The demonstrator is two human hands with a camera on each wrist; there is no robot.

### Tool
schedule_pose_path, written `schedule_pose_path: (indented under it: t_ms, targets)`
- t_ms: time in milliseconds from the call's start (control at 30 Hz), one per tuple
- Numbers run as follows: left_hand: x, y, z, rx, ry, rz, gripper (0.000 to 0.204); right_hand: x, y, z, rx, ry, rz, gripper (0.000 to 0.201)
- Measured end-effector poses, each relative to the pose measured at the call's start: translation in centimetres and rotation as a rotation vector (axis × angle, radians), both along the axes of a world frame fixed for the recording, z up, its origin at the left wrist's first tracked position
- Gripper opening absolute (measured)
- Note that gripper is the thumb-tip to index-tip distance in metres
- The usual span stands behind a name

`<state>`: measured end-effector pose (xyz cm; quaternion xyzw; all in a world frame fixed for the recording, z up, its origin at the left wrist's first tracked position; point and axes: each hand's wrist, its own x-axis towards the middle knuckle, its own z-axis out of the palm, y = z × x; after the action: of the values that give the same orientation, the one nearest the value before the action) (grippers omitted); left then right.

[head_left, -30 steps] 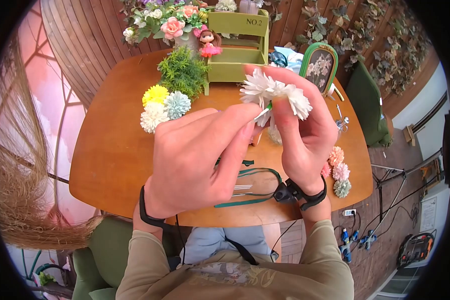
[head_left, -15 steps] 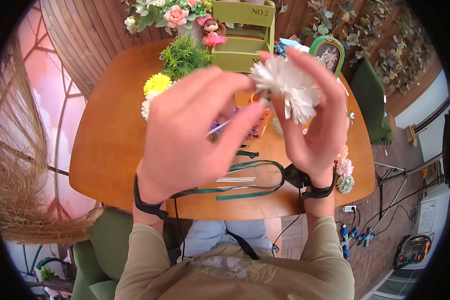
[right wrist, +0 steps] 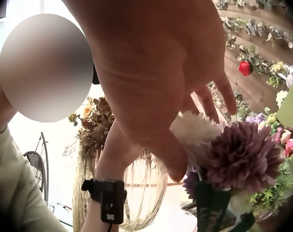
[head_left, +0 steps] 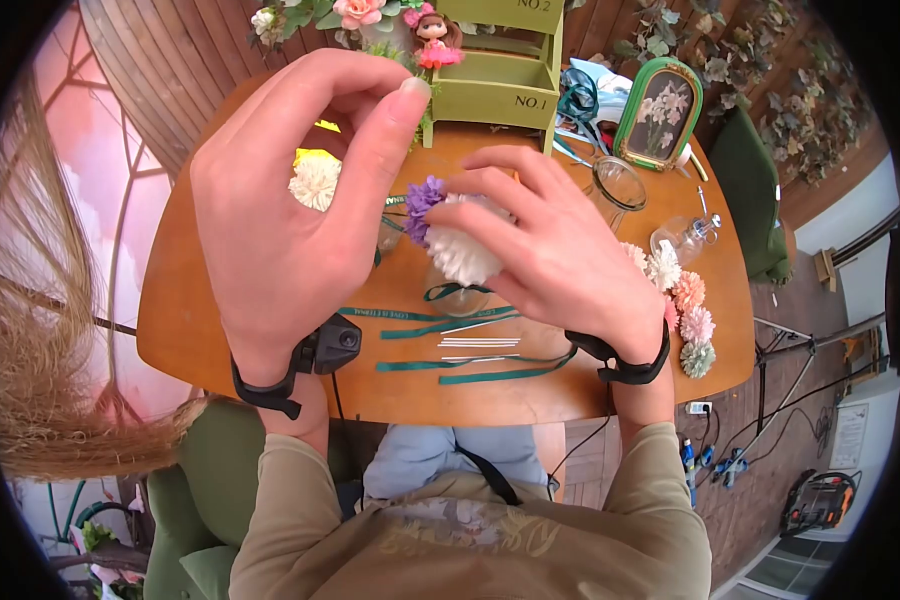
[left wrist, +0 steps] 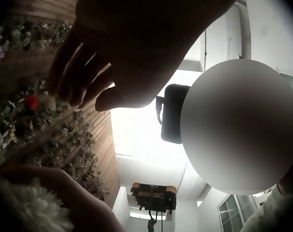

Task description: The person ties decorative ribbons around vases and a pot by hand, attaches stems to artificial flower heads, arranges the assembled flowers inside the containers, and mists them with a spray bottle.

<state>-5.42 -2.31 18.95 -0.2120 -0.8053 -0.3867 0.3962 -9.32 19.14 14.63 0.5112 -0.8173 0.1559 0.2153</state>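
Observation:
My right hand [head_left: 560, 235] curls its fingers and thumb round a white artificial flower [head_left: 458, 260], low over the table. A purple flower [head_left: 425, 208] sits beside the white bloom; the right wrist view shows that purple flower [right wrist: 243, 157] large in front of it. Below them stands a glass jar [head_left: 457, 302] with a dark green ribbon, partly covered by the bloom. To the left, my left hand [head_left: 290, 190] is raised, its fingers loosely bent and the thumb near the index finger. Nothing shows between them, and the left wrist view shows that hand [left wrist: 88, 72] likewise.
Green lettered ribbons [head_left: 410, 367] and several white sticks [head_left: 480, 343] lie at the front. Several pastel flowers [head_left: 688, 290] line the right side, near a glass bottle [head_left: 680, 240]. Farther back are another glass jar [head_left: 618, 185], a green-framed picture [head_left: 660, 110] and a green stand [head_left: 495, 100].
My right hand has come down with the white flower, from high up to just above the ribboned jar. My left hand has let go of its stem and moved up and left.

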Motion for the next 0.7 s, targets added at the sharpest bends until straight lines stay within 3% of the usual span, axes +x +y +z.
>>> schedule_pose_path:
  t_ms: [33,367,500,633,700]
  targets:
    - [-0.1,0.0,0.0,0.007,0.008,-0.001,0.015,0.1,0.0,0.1,0.089,-0.061,0.006,0.065]
    - [0.2,0.1,-0.1,0.113,-0.011,0.009,0.016,0.4,0.7,1.4,0.011,-0.105,0.078,0.071]
    - [0.3,-0.3,-0.2,0.141,0.009,0.016,0.016,0.7,1.8,2.5,-0.305,-0.005,-0.073,0.043]
    - [0.6,-1.3,-0.1,0.171,0.053,-0.008,0.016,0.3,2.7,1.6,-0.416,0.075,-0.197,0.026]
    - [0.8,-2.0,0.1,0.171,0.053,-0.025,0.015,0.8,3.2,0.4,-0.534,-0.16,-0.324,0.019]
